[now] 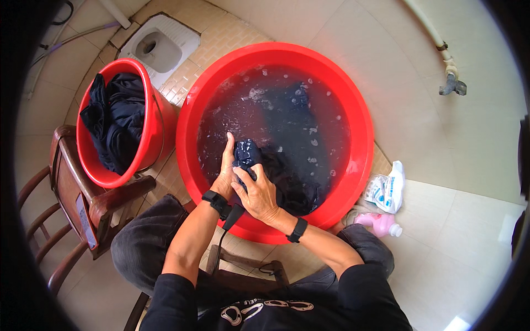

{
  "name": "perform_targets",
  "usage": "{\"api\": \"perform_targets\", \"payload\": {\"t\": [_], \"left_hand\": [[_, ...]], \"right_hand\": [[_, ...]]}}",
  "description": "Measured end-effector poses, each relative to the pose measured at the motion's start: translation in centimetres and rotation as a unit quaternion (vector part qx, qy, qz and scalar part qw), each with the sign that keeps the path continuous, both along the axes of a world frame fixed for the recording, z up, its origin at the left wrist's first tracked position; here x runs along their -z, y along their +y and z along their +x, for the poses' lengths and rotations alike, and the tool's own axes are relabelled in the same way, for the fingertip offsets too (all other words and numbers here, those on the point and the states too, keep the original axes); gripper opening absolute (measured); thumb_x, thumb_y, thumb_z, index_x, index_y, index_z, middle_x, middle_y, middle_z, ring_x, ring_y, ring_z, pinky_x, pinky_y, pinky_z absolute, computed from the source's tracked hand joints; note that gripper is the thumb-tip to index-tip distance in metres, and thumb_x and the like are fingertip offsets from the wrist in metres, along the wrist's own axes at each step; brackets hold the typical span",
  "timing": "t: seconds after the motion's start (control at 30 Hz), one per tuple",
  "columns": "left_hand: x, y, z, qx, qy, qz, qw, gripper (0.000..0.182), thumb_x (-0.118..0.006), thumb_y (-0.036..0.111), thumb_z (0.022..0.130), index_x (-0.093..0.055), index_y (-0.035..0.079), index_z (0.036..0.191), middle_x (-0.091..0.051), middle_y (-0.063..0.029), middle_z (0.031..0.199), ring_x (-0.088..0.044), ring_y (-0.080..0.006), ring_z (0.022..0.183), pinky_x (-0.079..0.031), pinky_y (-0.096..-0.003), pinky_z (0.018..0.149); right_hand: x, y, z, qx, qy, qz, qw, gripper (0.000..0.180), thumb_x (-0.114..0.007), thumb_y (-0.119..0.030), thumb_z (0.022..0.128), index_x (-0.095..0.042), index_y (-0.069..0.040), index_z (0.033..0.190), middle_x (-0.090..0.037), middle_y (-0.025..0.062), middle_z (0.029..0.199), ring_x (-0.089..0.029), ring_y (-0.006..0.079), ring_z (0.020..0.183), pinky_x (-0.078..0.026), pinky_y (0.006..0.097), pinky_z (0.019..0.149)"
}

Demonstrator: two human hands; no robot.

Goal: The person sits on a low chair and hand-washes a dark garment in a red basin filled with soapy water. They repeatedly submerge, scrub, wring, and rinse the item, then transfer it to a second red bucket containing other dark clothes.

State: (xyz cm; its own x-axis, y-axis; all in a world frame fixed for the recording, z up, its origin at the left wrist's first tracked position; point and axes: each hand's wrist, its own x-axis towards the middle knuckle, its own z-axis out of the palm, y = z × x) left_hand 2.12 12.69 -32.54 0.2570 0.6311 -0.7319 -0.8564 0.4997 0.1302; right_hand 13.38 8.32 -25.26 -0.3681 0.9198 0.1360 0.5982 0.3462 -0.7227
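Both hands are over the near left part of a large red plastic basin (360,103) of dark, sudsy water (223,116). Wet dark cloth (247,153) is bunched between them, and its lower folds trail into the water. My left hand (225,173) supports the bunch from the left side, fingers pointing away from me. From the right, my right hand (260,194) grips the same cloth with bent fingers. A broad dark garment (290,120) lies under the water in front of the hands, partly blurred by suds.
Left of the basin, a tilted red bucket (155,136) holds dark clothes (118,120) beside a wooden chair (78,165). A squat toilet (161,45) is behind it. At right lie a white detergent bag (385,190) and pink bottle (383,224); a tap (452,85) hangs on the wall.
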Motion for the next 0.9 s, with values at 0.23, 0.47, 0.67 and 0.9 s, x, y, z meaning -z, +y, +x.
{"api": "perform_targets", "payload": {"t": [0.23, 0.47, 0.67, 0.9], "left_hand": [[-2.6, 0.7, 1.8, -0.041, 0.103, 0.11, 0.988, 0.036, -0.054, 0.043, 0.095, -0.061, 0.009, 0.086, -0.06, -0.0037, 0.074, -0.059, -0.0171, 0.065, -0.051, -0.031, 0.06], [-2.7, 0.3, 2.6, -0.028, 0.302, 0.016, 0.953, 0.024, -0.047, 0.022, 0.098, -0.062, 0.003, 0.098, -0.062, -0.0049, 0.087, -0.057, -0.0149, 0.078, -0.048, -0.0306, 0.069], [-3.2, 1.4, 1.0, 0.091, 0.287, 0.14, 0.943, 0.018, -0.068, 0.025, 0.088, -0.064, 0.012, 0.077, -0.061, 0.0061, 0.072, -0.054, -0.0045, 0.063, -0.042, -0.0197, 0.06], [2.4, 0.6, -2.9, 0.141, 0.323, -0.044, 0.935, 0.09, -0.062, 0.057, 0.084, -0.023, 0.009, 0.15, -0.039, -0.0155, 0.145, -0.034, -0.0244, 0.137, -0.025, -0.0381, 0.112]], "right_hand": [[0.1, 3.4, -0.2, 0.078, 0.058, 0.028, 0.995, 0.015, -0.063, -0.02, 0.088, -0.056, -0.008, 0.09, -0.061, 0.0154, 0.076, -0.061, 0.0379, 0.065, -0.047, 0.0427, 0.054], [3.0, 7.3, -0.4, 0.114, 0.005, -0.094, 0.989, 0.03, -0.054, -0.034, 0.091, -0.062, -0.005, 0.088, -0.064, 0.0225, 0.071, -0.063, 0.0438, 0.071, -0.049, 0.0526, 0.063], [6.8, 13.0, 3.0, 0.167, -0.156, -0.235, 0.945, 0.044, -0.05, -0.05, 0.088, -0.067, -0.01, 0.092, -0.067, 0.0239, 0.089, -0.062, 0.046, 0.088, -0.048, 0.0537, 0.076], [11.6, 15.0, 6.7, 0.295, -0.115, -0.109, 0.942, 0.033, -0.064, -0.027, 0.086, -0.053, -0.014, 0.114, -0.05, 0.0214, 0.111, -0.055, 0.0431, 0.103, -0.047, 0.0489, 0.084]]}}
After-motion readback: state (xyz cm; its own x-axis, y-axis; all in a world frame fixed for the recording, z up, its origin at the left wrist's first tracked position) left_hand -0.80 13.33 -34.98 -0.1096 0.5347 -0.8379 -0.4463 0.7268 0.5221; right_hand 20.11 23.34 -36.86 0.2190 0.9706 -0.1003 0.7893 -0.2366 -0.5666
